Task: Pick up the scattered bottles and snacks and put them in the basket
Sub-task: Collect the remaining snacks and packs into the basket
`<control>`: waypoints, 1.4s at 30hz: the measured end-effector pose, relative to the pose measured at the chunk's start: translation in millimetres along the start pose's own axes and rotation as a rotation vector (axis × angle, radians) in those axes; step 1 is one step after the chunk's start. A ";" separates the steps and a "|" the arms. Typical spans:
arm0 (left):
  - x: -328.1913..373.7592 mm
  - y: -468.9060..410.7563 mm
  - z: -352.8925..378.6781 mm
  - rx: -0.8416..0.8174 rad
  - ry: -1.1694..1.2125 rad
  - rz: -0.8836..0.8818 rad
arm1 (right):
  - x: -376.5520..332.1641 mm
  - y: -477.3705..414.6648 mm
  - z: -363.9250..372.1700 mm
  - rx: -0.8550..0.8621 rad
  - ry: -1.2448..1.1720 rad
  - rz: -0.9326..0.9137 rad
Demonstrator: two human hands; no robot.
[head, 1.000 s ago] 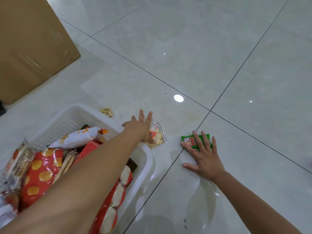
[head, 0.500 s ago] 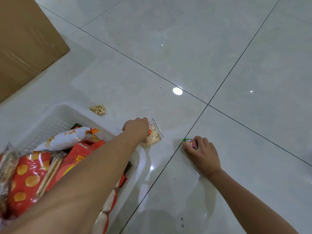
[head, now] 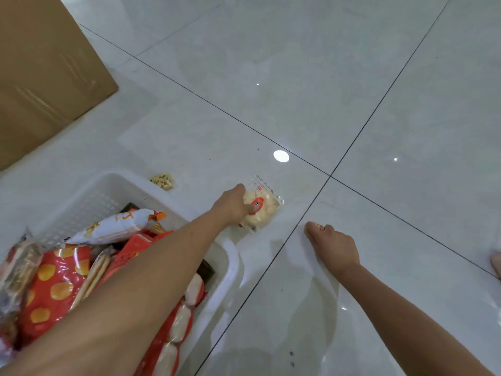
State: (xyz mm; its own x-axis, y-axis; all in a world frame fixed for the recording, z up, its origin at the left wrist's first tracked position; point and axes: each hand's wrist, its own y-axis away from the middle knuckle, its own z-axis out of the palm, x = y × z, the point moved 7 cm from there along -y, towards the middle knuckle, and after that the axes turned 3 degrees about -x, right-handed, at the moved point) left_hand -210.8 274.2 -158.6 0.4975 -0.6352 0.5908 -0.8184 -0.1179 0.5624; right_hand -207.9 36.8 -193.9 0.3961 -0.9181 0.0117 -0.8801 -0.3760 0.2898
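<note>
The left hand [head: 233,206] is reaching past the far right corner of the white basket [head: 230,264] & closing its fingers on a clear snack pack [head: 261,207] w/ pale pieces inside and a red label, lying on the floor just beyond the basket rim; thumb is pressing over the label, so the grip looks taken prob. to lift it straight back into the basket. The right hand [head: 332,246] is sitting knuckles-up on the floor to the right, clenched into a fist; a sliver of orange-red is showing at the fingertips, so it's likely holding a small packet, but can't tell what it is. Both hands are working at once, prob. to clear two items in one go. The basket is near left, already piled w/ red bags, a white-and-orange bag [head: 116,226] and a strip of white rounds. One small tan snack [head: 162,181] is lying on the floor just behind the basket's far rim, untouched. The floor [head: 298,77] is glossy pale tile w/ dark grout lines crossing near the hands, reflecting ceiling lights. A cardboard box [head: 46,77] is standing far left.
</note>
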 end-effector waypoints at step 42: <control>-261.9 253.9 -185.2 0.262 -0.137 -0.306 | -289.7 33.8 -144.1 -0.319 -0.337 -0.603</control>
State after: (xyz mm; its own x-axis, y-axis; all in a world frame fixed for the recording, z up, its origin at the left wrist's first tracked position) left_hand -495.6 551.9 -63.5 0.7007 -0.6343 0.3267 -0.6929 -0.4958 0.5234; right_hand -314.6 308.1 -49.5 0.6378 -0.5728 -0.5149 -0.3979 -0.8174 0.4166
